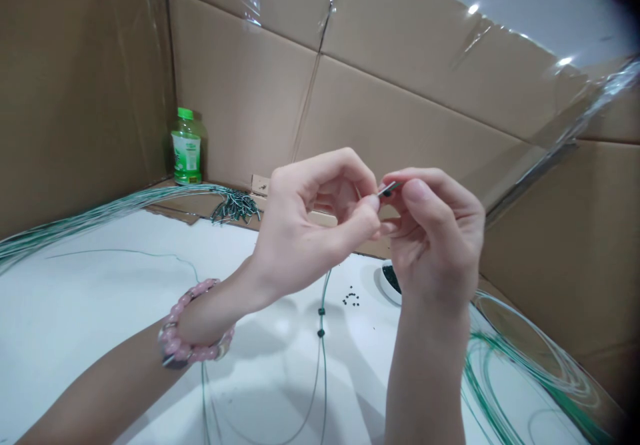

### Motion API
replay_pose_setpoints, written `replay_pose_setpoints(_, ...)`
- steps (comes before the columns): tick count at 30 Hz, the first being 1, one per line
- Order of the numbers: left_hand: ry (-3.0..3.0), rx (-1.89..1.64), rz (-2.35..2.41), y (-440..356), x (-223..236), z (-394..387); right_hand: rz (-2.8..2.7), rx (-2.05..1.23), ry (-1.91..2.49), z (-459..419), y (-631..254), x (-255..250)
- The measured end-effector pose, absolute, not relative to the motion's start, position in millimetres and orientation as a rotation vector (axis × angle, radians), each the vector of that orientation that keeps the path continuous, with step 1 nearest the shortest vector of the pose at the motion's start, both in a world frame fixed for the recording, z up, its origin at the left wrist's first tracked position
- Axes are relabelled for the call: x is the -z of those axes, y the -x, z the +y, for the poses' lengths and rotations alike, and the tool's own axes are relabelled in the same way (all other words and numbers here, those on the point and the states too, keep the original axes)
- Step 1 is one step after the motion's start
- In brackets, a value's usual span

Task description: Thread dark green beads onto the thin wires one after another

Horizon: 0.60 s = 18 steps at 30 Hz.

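Best, probably, to keep the wire ends (389,188) aligned and steady, with the left hand (320,212) pinching them tightly and the right hand (437,225) pinching their tips beside a dark bead (387,193).

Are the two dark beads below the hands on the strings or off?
On: the strings enter the beads from above and come out below, spreading apart underneath.

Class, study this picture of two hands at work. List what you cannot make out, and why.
All in the head view:
- How the right hand grips, beside the thin strand at the left hand: its own fingers cover it.
- The white dish's right side: hidden behind the right hand and wrist.
- The bottle label's print: too small and blurred.
- The left wire bundle's far end: cut off by the left edge.
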<state>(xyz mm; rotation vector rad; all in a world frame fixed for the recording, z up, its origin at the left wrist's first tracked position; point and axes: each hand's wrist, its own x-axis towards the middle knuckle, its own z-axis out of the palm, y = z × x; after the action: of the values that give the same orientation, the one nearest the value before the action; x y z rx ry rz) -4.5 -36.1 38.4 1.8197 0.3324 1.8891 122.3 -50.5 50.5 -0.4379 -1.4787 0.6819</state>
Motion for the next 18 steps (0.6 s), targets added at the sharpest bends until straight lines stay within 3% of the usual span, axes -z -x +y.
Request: replay_pose_setpoints(18, -1.559, -1.661, 0.130, 0.1, -35.3, -29.1, -1.582, -0.577, 0.414, -46.9, -121.8, -50.7)
